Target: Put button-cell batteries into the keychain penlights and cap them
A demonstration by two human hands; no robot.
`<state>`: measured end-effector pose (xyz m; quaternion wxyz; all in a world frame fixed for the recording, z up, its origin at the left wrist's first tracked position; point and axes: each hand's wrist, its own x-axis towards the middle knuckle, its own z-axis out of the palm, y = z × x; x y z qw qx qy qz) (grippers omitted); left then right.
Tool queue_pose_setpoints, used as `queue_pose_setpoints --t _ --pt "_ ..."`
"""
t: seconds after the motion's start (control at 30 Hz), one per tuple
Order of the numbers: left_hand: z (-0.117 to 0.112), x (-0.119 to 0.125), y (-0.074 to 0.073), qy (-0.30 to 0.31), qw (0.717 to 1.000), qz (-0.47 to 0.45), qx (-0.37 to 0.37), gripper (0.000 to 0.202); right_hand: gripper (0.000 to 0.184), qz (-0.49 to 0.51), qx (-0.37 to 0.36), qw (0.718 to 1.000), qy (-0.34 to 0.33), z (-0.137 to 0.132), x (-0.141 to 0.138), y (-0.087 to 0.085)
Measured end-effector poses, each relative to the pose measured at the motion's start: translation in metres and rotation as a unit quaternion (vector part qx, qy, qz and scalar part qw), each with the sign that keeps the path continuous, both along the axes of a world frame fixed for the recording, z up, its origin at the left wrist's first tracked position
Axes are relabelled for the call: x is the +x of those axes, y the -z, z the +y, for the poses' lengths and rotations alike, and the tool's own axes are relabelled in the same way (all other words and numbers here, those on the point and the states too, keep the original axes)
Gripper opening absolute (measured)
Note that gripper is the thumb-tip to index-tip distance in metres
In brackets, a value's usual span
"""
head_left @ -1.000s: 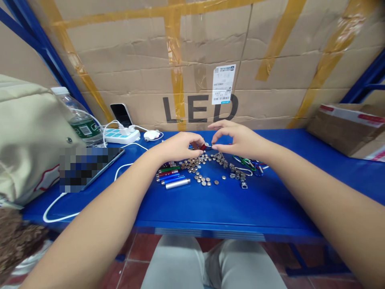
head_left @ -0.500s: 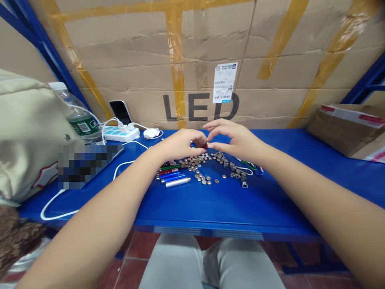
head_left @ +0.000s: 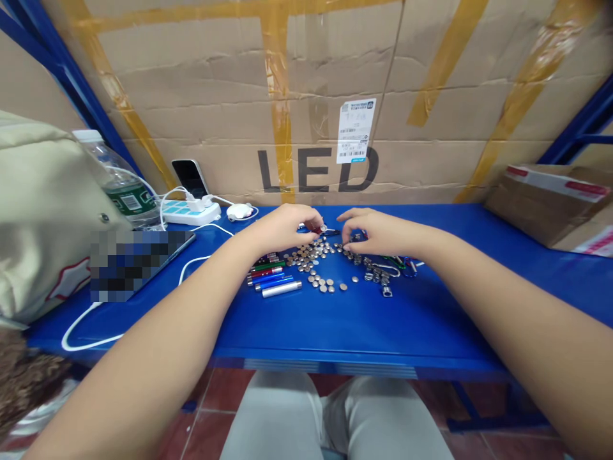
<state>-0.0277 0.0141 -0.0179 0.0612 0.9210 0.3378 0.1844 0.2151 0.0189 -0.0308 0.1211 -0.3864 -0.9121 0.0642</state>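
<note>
Button cells (head_left: 311, 259) lie scattered on the tabletop (head_left: 383, 332) just below both hands. Left hand (head_left: 282, 227) pinches a small red piece (head_left: 316, 230) at its fingertips. Right hand (head_left: 378, 233), now lower and farther from the left, curls over the cells, its hold unclear. Metal tubes (head_left: 271, 278) lie near the left wrist, carabiners (head_left: 395, 265) beyond the right hand.

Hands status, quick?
Left hand at small red part; right hand over button cells; carabiners just past right hand.
</note>
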Motion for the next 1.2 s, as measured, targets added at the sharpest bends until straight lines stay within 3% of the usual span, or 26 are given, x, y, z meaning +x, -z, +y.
queue_pose_setpoints --t 0.37,0.6,0.73,0.9,1.2 --pt "-0.001 -0.001 0.001 -0.003 1.000 0.012 0.004 0.018 0.023 -0.084 -0.027 0.996 0.021 -0.002 -0.001 0.001" --pt "-0.002 0.001 0.001 -0.003 1.000 0.016 -0.004 0.018 0.017 -0.093 -0.035 0.994 0.034 -0.008 -0.011 0.001" --pt "-0.002 0.002 0.001 0.005 1.000 0.019 -0.005 0.018 0.016 -0.003 0.023 1.000 0.021 -0.012 -0.015 -0.002" --pt "-0.001 0.002 0.003 0.015 1.000 0.008 -0.011 0.019 0.012 0.152 0.107 0.982 -0.016 -0.017 -0.020 -0.007" --pt "-0.001 0.003 0.004 0.021 1.000 -0.012 -0.015 0.015 0.015 0.169 0.133 0.976 -0.043 -0.015 -0.024 -0.001"
